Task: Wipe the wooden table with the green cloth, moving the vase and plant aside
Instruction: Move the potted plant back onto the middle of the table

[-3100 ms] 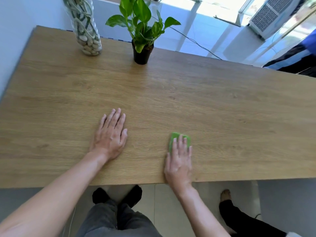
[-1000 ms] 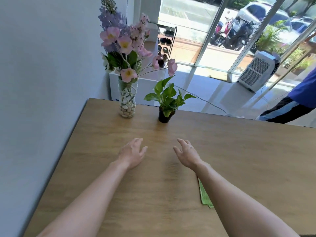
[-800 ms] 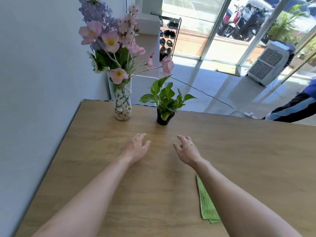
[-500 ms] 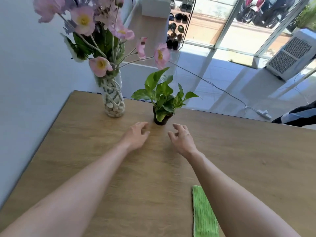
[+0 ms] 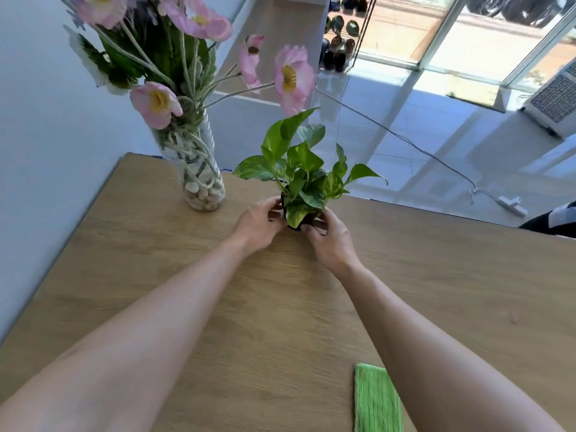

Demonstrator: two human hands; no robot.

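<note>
A small leafy plant (image 5: 304, 177) in a dark pot stands near the far edge of the wooden table (image 5: 156, 260). My left hand (image 5: 258, 224) cups the pot from the left and my right hand (image 5: 332, 240) cups it from the right; the pot is mostly hidden between them. A clear glass vase (image 5: 199, 177) filled with pebbles and pink flowers stands at the far left corner, just left of the plant. The green cloth (image 5: 377, 400) lies folded on the table near the front, partly under my right forearm.
A pale wall (image 5: 46, 135) runs along the table's left edge. Beyond the far edge are a tiled floor, a cable with a power strip (image 5: 511, 205), a shoe rack (image 5: 339, 29) and glass doors. Another person's clothing (image 5: 554, 219) shows at the right.
Both hands have reached forward and closed around the plant pot. The camera has moved nearer to the vase and plant. The cloth stays where my right hand left it.
</note>
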